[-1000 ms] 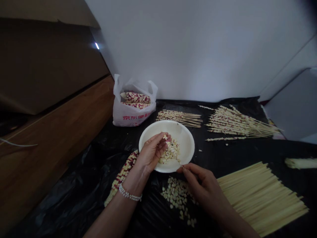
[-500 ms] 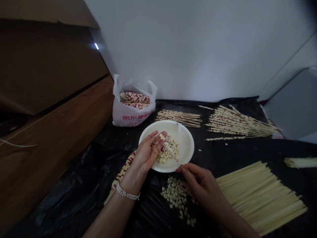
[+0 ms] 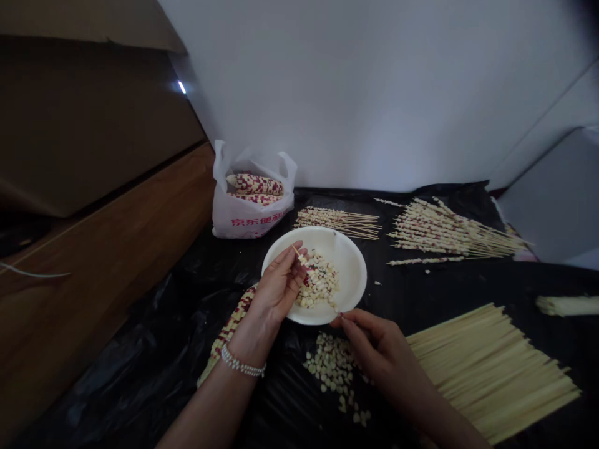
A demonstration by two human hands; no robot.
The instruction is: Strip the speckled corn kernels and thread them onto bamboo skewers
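Observation:
Over the left side of a white bowl (image 3: 358, 274), my left hand (image 3: 281, 277) is closed around a thin wooden skewer (image 3: 296, 251), whose bare end pokes out above the fingers. Its other part is hard to tell from the loose corn kernels (image 3: 322, 280) lying in the bowl. At the bowl's near right rim, my right hand (image 3: 369, 340) pinches a small dark-red corn kernel (image 3: 341, 315) between thumb and forefinger. Pale kernels appear just beyond those fingertips. Behind my left forearm, a red-and-cream corn cob (image 3: 229, 327) is partly hidden.
A white plastic bag (image 3: 253, 215) holds corn cobs. Kernel-threaded skewers lie in a small bundle (image 3: 337, 221) and a larger pile (image 3: 440, 231). Bare skewers (image 3: 496, 374) lie at right, loose kernels (image 3: 330, 365) before the bowl, all on black plastic sheeting (image 3: 154, 337).
My left fingers have closed more and shifted slightly, and the skewer's bare end now shows above them. My right hand has moved slightly left, still pinching at the rim.

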